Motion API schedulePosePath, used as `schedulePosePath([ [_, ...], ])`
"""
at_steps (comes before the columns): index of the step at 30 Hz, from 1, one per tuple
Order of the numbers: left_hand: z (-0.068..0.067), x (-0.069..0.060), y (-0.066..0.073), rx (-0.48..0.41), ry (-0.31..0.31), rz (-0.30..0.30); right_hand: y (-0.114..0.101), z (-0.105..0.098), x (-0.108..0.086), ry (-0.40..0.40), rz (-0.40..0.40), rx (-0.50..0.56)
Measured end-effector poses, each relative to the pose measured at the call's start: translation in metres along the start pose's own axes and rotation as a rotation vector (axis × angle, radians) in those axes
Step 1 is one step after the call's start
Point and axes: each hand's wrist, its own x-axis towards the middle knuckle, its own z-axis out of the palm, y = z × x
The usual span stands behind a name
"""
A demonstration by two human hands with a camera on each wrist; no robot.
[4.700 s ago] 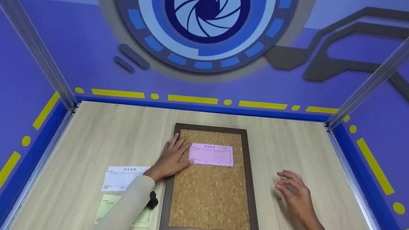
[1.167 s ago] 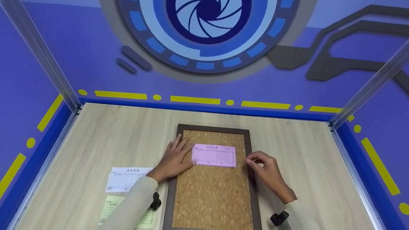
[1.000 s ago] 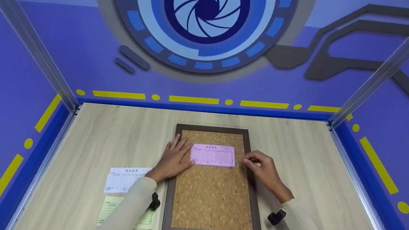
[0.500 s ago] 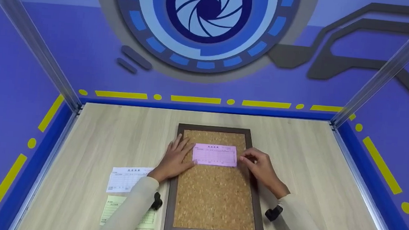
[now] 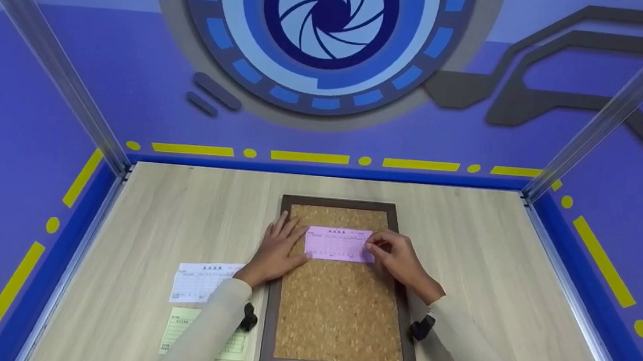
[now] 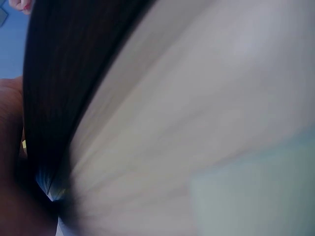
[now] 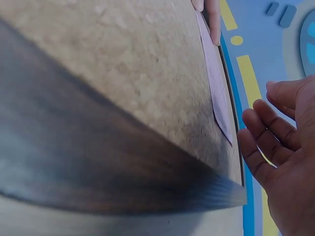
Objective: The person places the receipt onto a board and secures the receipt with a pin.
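A pink printed paper slip (image 5: 336, 247) lies on the upper part of a cork board (image 5: 339, 316) with a dark wooden frame. My left hand (image 5: 275, 255) rests on the board's left side, fingers spread, with thumb and fingertips at the slip's left edge. Over the slip's right end is my right hand (image 5: 403, 261), its thumb and index finger pinched together. Whatever small thing sits between those fingertips is hidden. In the right wrist view, this hand's (image 7: 290, 152) other fingers are loosely bent, and the slip (image 7: 214, 78) lies flat beyond the frame.
Left of the board, a white printed slip (image 5: 202, 280) and a green one (image 5: 177, 328) lie on the wooden table (image 5: 496, 248), partly covered by the left sleeve. Blue walls stand behind and at both sides.
A small green thing showed below my right hand at first, right of the board. That hand has since moved left over the frame to the slip's right end. The left hand stays put.
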Motion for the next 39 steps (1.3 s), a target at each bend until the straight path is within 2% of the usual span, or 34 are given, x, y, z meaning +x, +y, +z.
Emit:
schedulePosePath([
  [12, -0.009, 0.000, 0.015, 0.027, -0.013, 0.004, -0.009, 0.006, 0.017, -0.086, -0.004, -0.025],
  [17, -0.001, 0.002, 0.007, -0.007, -0.002, 0.003, -0.011, 0.005, 0.023, -0.095, 0.007, -0.028],
  [24, -0.007, -0.001, 0.008, -0.001, -0.011, -0.003, -0.012, 0.014, 0.036, -0.102, 0.029, -0.050],
  [31, -0.004, -0.002, 0.000, -0.005, 0.009, 0.008, -0.013, 0.021, 0.045, -0.127, 0.001, -0.059],
  [39, -0.003, 0.000, 0.002, -0.005, 0.012, 0.031, -0.011, 0.025, 0.051, -0.137, 0.054, -0.020],
])
